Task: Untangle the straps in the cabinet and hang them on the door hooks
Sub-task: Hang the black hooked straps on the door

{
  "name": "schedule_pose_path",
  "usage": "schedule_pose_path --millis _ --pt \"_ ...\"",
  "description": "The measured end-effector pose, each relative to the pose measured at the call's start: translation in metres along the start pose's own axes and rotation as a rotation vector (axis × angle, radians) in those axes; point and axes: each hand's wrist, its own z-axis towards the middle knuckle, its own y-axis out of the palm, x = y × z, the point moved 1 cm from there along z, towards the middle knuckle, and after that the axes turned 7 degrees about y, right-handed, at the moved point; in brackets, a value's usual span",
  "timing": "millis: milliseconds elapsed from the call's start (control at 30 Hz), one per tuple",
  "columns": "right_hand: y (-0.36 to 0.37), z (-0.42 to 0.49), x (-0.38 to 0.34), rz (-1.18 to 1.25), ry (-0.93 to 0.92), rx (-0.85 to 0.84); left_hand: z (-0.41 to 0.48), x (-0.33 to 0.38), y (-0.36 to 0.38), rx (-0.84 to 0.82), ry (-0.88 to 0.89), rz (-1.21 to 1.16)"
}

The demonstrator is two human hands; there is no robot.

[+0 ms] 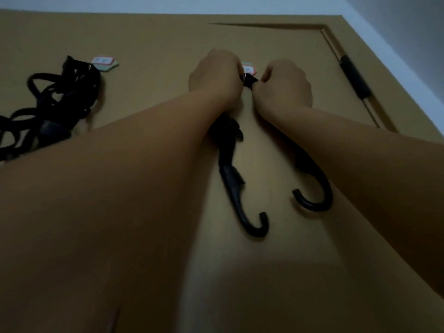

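On the door (pixel 156 39), right hook (pixel 248 69): your left hand (pixel 216 75) and right hand (pixel 286 85) both grip one strap (pixel 229 169); tangled bundle (pixel 55 104) hangs left.

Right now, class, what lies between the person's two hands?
In the head view, the black strap runs between the left hand and right hand, just below a door hook.

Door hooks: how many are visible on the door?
2. One door hook upper left, bearing a strap bundle; the other between the left hand and right hand. Others may be hidden.
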Motion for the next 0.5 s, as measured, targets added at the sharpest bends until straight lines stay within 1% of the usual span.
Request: schedule_pose_path --millis 67,133,233,300,367,433,500 --pt "-0.006 -0.016 -0.002 -0.151 -0.135 -0.016 -0.004 0.003 -0.009 -0.042 -0.013 0.028" --pt "-0.009 -0.032 -0.005 -0.27 -0.215 -0.042 -0.011 0.007 -0.019 -0.113 0.001 0.05" --pt "-0.02 -0.056 -0.004 -0.372 -0.224 -0.114 -0.031 0.014 -0.027 -0.238 0.05 0.037" --pt "-0.034 -0.078 -0.006 -0.406 -0.215 -0.188 -0.052 0.016 -0.037 -0.314 0.03 -0.028" --pt "-0.049 -0.106 -0.008 -0.357 -0.185 -0.269 -0.079 0.013 -0.051 -0.338 -0.03 -0.112" --pt "-0.062 -0.141 -0.009 -0.23 -0.13 -0.352 -0.119 0.008 -0.068 -0.3 -0.09 -0.177" --pt "-0.072 -0.176 -0.008 -0.128 -0.104 -0.385 -0.163 0.006 -0.084 -0.283 -0.102 -0.147"
